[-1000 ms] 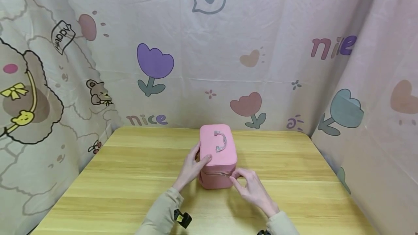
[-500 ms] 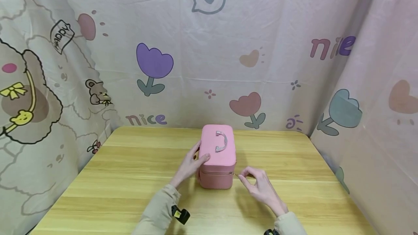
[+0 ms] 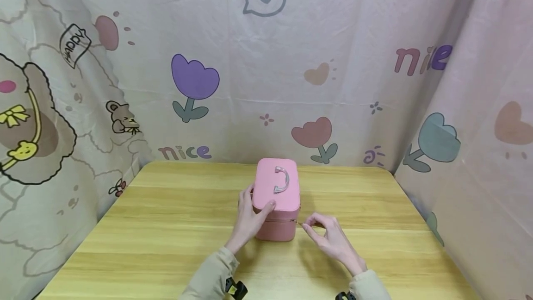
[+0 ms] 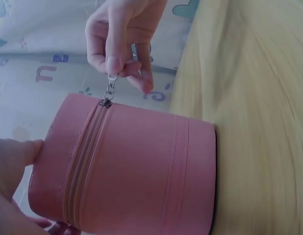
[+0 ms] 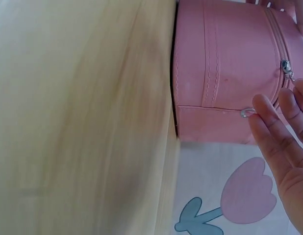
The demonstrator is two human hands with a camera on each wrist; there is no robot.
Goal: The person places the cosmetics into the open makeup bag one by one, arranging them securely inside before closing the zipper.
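A pink zip-up cosmetic case (image 3: 266, 177) stands upright on the table, its lid down and a silver handle (image 3: 287, 180) on top. My left hand (image 3: 246, 223) holds the lid from the left, thumb at the front edge and fingers at the side, partly hidden. At the front right corner, my right hand (image 3: 331, 240) pinches the metal zipper pull (image 4: 111, 84) between thumb and forefinger. In the left wrist view, the pull is drawn taut away from the slider (image 4: 106, 103), and the zipper track (image 4: 88, 147) runs along the front below the lid.
The wooden table (image 3: 175, 226) extends on both sides of the case. A patterned curtain (image 3: 258, 59) hangs behind the table and along its left and right sides. A small metal ring (image 5: 247, 112) sits on the case's side.
My right hand has pulled the zipper slider rightward along the front to the corner. My left hand has shifted its hold, its thumb now farther right on the lid's front edge.
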